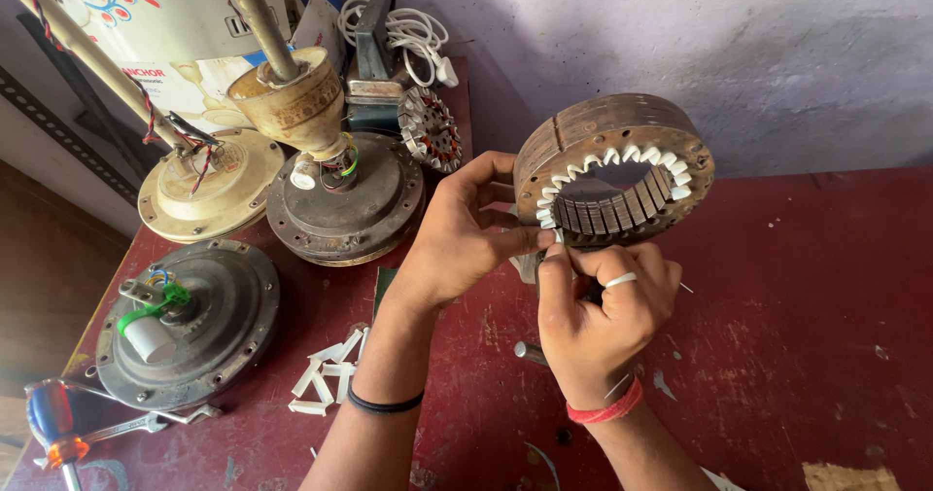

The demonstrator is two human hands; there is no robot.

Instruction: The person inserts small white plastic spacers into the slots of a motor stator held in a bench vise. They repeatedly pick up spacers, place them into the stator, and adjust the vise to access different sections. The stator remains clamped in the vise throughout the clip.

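My left hand (pixel 457 233) braces the stator core (pixel 614 170), tilted near the table's (pixel 797 355) rear edge. My right-hand fingers (pixel 559 263) pinch 1 white insulation strip (pixel 556 235) at its slot. Judged risk: skewed pressure could buckle the strip.

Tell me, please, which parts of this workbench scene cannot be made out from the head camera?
- Lower near rim of the metal ring: head view, covered by the left hand and right hand.
- What the fingertips pinch at the ring: too small, hidden by the fingers.
- Screwdriver: cut off by the bottom edge.
- Small metal pin on the red table: partly behind the right hand.
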